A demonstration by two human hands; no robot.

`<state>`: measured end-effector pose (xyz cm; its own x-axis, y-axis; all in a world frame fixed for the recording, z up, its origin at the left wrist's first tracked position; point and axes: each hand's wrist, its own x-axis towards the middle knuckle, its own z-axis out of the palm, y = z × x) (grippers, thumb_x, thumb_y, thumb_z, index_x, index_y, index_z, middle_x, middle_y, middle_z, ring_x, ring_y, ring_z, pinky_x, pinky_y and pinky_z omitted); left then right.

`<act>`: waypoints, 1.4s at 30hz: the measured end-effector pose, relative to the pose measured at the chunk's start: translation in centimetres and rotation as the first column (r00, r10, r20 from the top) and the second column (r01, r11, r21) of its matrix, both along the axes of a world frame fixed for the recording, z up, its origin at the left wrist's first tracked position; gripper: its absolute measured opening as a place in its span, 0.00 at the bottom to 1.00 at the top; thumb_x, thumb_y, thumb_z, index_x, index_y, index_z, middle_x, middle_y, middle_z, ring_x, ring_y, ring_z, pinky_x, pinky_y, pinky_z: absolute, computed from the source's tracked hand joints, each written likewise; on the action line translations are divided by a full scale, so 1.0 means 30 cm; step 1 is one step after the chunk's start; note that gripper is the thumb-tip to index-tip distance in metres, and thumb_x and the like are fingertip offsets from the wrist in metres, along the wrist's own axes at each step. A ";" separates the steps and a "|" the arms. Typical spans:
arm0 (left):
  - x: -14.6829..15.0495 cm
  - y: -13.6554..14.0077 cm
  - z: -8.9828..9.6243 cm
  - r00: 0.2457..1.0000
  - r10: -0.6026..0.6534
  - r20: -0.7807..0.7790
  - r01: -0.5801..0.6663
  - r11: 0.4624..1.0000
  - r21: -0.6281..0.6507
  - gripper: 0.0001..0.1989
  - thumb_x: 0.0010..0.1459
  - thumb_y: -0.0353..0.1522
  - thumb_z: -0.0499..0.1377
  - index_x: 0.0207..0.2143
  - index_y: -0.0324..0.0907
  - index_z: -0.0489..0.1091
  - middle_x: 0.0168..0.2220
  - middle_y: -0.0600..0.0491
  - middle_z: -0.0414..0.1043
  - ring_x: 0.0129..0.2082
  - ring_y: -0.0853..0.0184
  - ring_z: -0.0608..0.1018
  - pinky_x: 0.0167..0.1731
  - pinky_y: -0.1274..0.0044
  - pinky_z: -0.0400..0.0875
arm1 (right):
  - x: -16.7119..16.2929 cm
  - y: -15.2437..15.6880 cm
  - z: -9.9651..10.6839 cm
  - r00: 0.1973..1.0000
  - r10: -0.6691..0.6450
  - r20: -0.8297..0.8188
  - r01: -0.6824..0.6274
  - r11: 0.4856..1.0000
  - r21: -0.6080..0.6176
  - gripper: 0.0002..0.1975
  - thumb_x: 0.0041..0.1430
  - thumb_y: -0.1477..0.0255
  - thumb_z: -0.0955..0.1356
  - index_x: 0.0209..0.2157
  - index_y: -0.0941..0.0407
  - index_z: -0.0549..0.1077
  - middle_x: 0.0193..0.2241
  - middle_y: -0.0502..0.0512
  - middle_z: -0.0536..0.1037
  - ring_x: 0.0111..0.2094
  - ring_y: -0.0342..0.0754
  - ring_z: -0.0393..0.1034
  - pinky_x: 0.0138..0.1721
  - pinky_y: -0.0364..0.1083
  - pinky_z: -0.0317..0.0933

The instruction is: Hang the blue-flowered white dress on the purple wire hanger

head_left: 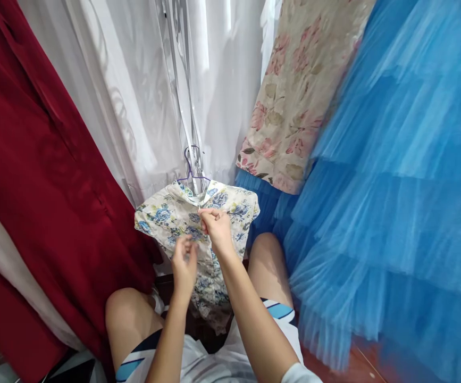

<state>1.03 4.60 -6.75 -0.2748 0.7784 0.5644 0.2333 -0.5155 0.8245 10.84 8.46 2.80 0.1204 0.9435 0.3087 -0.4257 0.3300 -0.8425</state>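
A short-sleeved dress (166,215) in cream with blue flowers hangs in front of me on a purple hanger (191,173). My right hand (217,226) is closed in a pinch at the middle of its neckline, just below the collar. Whatever small part lies between those fingertips is mostly covered. Lower and to the left, my left hand (184,260) hovers before the dress front, its fingers loosely bent and apart, slightly blurred. Nothing shows in it.
White ribbons (182,90) run down to the hanger before a white curtain (226,80). Dark red cloth (55,175) hangs on the left. On the right hang a pink-flowered garment (290,106) and a tiered blue tulle skirt (374,213). My bare knees flank the dress.
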 end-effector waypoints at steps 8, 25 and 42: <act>-0.081 0.124 0.436 0.807 0.163 -0.567 0.049 0.939 0.340 0.08 0.64 0.34 0.55 0.35 0.41 0.71 0.34 0.50 0.71 0.36 0.65 0.73 0.39 0.74 0.66 | 0.010 0.035 0.032 0.997 -0.059 0.050 0.056 0.997 0.058 0.07 0.47 0.68 0.69 0.26 0.59 0.73 0.10 0.41 0.61 0.12 0.36 0.48 0.15 0.40 0.43; -0.114 0.162 0.594 0.573 0.042 -0.818 0.222 0.953 0.204 0.09 0.58 0.37 0.61 0.38 0.43 0.75 0.37 0.53 0.75 0.39 0.63 0.74 0.41 0.72 0.67 | 0.009 0.059 -0.011 0.990 -0.076 0.119 0.064 0.993 0.102 0.11 0.50 0.63 0.68 0.27 0.57 0.70 0.12 0.41 0.60 0.14 0.38 0.47 0.18 0.40 0.43; -0.563 0.376 0.362 0.909 0.371 0.188 -0.383 0.923 0.029 0.05 0.55 0.31 0.58 0.33 0.37 0.70 0.31 0.54 0.72 0.32 0.70 0.72 0.37 0.78 0.66 | 0.007 -0.005 -0.213 0.971 -0.008 0.239 0.026 0.997 -0.070 0.08 0.47 0.66 0.68 0.23 0.55 0.66 0.11 0.40 0.56 0.13 0.38 0.45 0.17 0.41 0.41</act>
